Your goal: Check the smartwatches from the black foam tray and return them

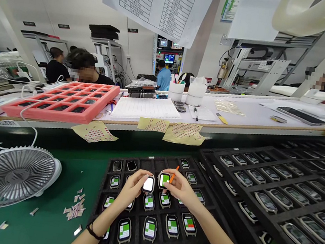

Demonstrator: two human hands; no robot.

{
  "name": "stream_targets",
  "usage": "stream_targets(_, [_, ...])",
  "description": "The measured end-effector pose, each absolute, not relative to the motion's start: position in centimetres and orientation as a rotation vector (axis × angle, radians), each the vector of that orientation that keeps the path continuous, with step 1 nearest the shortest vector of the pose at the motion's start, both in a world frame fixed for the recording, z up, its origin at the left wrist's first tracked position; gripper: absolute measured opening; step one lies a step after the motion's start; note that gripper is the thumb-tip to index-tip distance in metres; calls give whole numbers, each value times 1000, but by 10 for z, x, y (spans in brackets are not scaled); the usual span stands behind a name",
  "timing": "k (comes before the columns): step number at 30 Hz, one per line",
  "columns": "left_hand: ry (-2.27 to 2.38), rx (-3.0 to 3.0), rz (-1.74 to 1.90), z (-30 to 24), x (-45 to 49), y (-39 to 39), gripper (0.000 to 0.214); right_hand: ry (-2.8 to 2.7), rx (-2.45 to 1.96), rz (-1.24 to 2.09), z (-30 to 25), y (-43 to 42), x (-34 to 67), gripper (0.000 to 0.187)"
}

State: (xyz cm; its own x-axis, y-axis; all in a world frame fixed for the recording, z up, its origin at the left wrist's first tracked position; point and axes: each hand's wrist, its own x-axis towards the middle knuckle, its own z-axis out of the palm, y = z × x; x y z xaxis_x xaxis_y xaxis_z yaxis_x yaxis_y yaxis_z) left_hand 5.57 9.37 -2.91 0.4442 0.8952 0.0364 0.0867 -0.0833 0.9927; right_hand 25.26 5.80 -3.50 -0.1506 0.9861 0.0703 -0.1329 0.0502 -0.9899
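Note:
My left hand [133, 187] grips a smartwatch [148, 184] with a white lit screen. In my right hand [181, 188] is a second smartwatch [164, 179] showing green and white; an orange stick [174, 174] also juts up from between those fingers. Both hands are above a black foam tray [146, 164]. Its compartments hold several watch bodies without straps, many with green and white screens, such as one watch [150, 228] below my hands. My wrists and forearms cover part of the tray.
A white fan [15, 177] and small scraps [76, 209] lie left on the green mat. Stacked black trays [264, 178] of watches stand right. Behind runs a shelf with a pink foam tray [88, 117], paper [146, 109], white cups [176, 90] and a phone [300, 115]. Other people sit beyond.

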Motion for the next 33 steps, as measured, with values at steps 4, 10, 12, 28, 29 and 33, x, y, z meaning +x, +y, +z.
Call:
stream_targets(4, [849,1506,838,-25,57,91,36,-1118,-1080,1279,-36,60,251,31])
stream_targets(10, [793,1501,811,-27,58,87,48,-1121,-1095,1219,-43,64,254,31])
stream_targets(12, [816,1509,816,-28,58,88,48,-1180,-1061,1211,-47,65,256,33])
stream_targets(28, [816,1584,875,-28,57,91,36,-1243,-983,1327,-32,58,254,36])
stream_targets(29, [817,1597,863,-28,56,90,38,-1237,-993,1320,-33,59,254,36])
stream_targets(33, [857,1618,872,-28,56,91,35,-1163,-1039,1283,-40,62,253,37])
